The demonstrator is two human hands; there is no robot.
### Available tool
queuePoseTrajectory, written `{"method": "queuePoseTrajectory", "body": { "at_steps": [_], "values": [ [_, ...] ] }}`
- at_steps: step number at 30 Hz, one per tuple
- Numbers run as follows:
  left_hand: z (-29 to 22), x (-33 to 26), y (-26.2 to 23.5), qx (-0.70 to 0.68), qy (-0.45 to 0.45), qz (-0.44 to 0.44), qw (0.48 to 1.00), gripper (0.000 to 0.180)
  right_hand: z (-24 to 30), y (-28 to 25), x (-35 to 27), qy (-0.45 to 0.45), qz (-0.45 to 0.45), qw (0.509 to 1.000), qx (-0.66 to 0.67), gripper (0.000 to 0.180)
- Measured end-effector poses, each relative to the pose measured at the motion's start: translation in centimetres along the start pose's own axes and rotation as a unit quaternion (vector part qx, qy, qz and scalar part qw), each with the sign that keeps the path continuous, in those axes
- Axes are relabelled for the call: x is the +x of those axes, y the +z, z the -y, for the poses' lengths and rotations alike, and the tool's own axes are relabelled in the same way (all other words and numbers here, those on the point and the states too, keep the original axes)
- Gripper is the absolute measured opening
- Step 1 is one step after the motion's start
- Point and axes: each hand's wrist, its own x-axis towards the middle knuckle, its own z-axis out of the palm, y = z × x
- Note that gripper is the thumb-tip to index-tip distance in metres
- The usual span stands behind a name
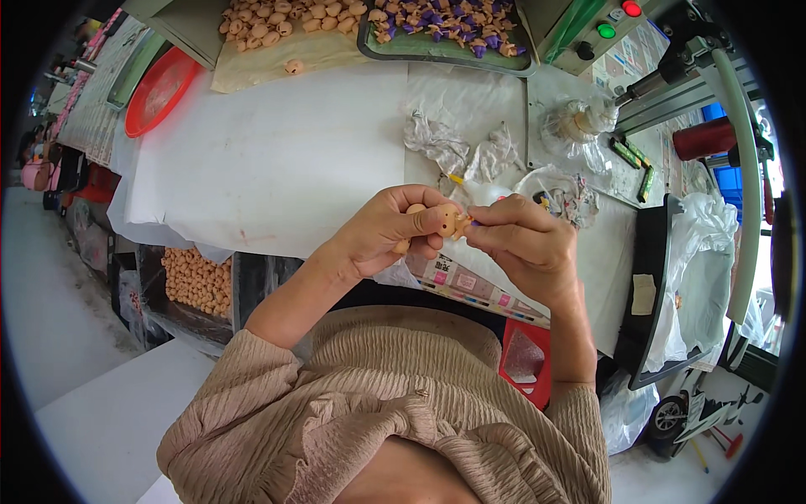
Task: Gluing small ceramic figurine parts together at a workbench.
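Note:
My left hand [374, 231] is closed around a small peach-coloured doll head [449, 219], its dark eye dots showing between thumb and fingers. More rounded peach pieces [402, 247] show among the same hand's fingers. Close against the head, my right hand [529, 244] pinches a small doll body [472, 223] with a bit of purple on it. Fingers cover most of this body, so how far the two parts are joined cannot be made out. Both hands are above the near edge of the white-covered table [277, 160].
Doll heads [294, 18] lie heaped at the back, beside a dark tray [453, 63] of peach-and-purple bodies. A red basin [138, 118] stands left. Crumpled plastic [437, 139] lies beyond my hands. A plastic-lined black bin [642, 286] is right; a box of heads [197, 281] is lower left.

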Motion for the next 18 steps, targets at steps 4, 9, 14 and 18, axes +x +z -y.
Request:
{"method": "queuePoseTrajectory", "body": {
  "at_steps": [4, 9, 14, 18],
  "values": [
    [0.2, -0.2, -0.6, -0.065, -0.015, 0.041, 0.997, 0.032, -0.5, -0.2, 0.7, 0.019, 0.022, 0.997, 0.068, 0.025],
    [-0.2, -0.8, 0.5, 0.024, 0.025, -0.007, 0.999, 0.028, -0.1, 0.1, 0.5, -0.016, 0.034, 0.999, 0.009, 0.024],
    [-0.2, -0.8, 0.4, 0.017, 0.015, -0.023, 0.999, 0.024, -0.3, 0.8, 0.2, 0.010, 0.020, 0.999, 0.043, 0.024],
    [-0.2, -0.5, -0.1, 0.035, 0.008, -0.010, 0.999, 0.025, -0.8, 1.3, -0.2, 0.026, 0.008, 0.999, 0.041, 0.025]
  ]
}}
